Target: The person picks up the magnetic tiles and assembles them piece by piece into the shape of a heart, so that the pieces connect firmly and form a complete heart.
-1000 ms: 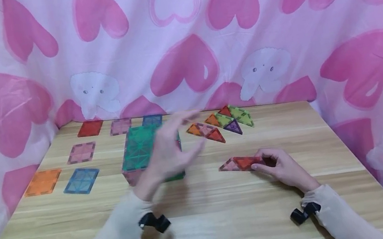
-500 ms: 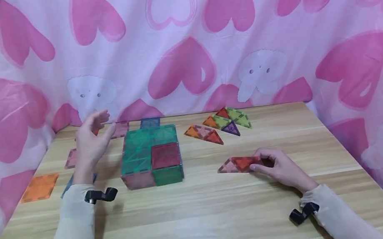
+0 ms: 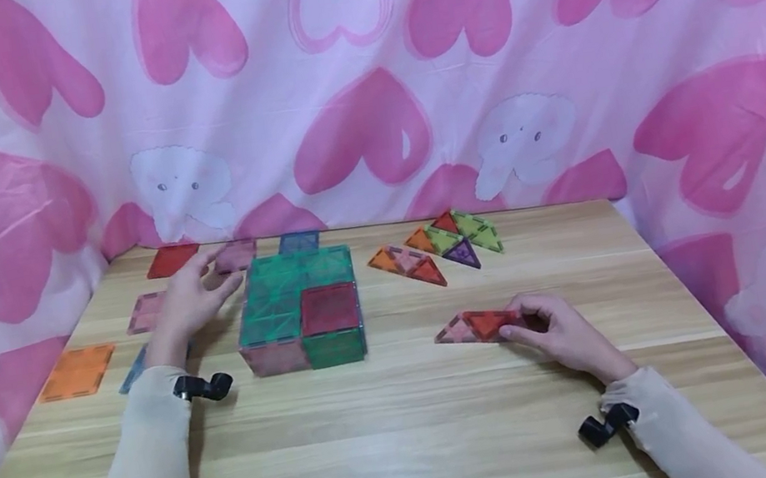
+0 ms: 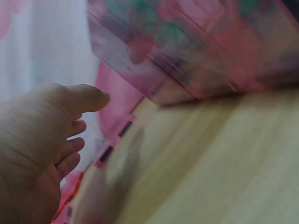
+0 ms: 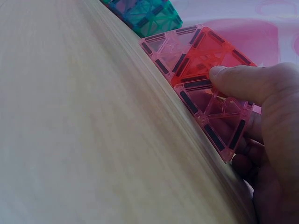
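Note:
My left hand [image 3: 190,303] hovers left of a box-like block of magnetic tiles [image 3: 278,290], fingers spread with nothing between them. Its fingertips are near a flat pink square tile [image 3: 237,256]; whether they touch it, I cannot tell. In the left wrist view the thumb [image 4: 88,97] is apart from the block's side. My right hand [image 3: 558,332] pinches a row of joined triangle tiles by its right end, on edge at the tabletop. The right wrist view shows the row's pink triangle [image 5: 170,49], a red triangle [image 5: 205,56] under the thumb, and another pinkish triangle [image 5: 217,116].
Left of the block lie flat square tiles: red [image 3: 172,260], pink [image 3: 146,312], orange [image 3: 77,372], and a partly hidden blue one [image 3: 133,372]. Another blue square [image 3: 298,242] lies behind the block. Several triangle tiles [image 3: 442,239] are grouped at the back right. A heart-patterned curtain surrounds the table.
My left hand has swung left from over the tile block, then lowered towards the pink square tile at the back. The right hand keeps its grip on the triangle tiles, nearly still.

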`<move>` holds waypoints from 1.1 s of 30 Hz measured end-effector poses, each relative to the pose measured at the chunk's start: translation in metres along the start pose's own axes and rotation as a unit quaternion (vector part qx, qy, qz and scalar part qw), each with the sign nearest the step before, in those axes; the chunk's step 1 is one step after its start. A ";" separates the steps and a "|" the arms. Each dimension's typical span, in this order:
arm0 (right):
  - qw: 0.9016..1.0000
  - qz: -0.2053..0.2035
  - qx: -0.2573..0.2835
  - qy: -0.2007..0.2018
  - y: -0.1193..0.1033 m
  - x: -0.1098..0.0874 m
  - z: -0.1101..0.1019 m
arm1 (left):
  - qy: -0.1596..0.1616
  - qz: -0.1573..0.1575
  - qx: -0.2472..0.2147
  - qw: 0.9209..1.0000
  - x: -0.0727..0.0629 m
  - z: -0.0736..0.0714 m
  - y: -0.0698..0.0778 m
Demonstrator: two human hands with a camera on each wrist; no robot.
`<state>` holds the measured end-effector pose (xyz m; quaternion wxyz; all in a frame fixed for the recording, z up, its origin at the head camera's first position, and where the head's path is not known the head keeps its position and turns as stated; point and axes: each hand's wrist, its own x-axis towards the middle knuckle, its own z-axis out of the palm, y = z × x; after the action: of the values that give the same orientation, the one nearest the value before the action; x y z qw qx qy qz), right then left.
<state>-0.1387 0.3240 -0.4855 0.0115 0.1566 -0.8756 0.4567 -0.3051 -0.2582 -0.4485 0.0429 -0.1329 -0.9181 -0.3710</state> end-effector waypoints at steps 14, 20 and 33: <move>1.000 -0.004 0.016 -0.005 0.003 0.001 -0.003 | -0.027 0.022 0.093 0.995 -0.003 0.008 -0.008; 1.000 -0.002 0.016 -0.008 0.003 0.002 -0.001 | -0.014 0.014 0.087 0.996 -0.005 0.007 -0.010; 1.000 -0.003 0.023 -0.012 0.002 0.002 -0.002 | 0.065 -0.033 0.062 0.995 -0.009 -0.004 -0.006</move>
<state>-0.1410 0.3262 -0.4856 -0.0008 0.1651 -0.8644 0.4748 -0.2980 -0.2670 -0.4508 0.0983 -0.0749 -0.9385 -0.3225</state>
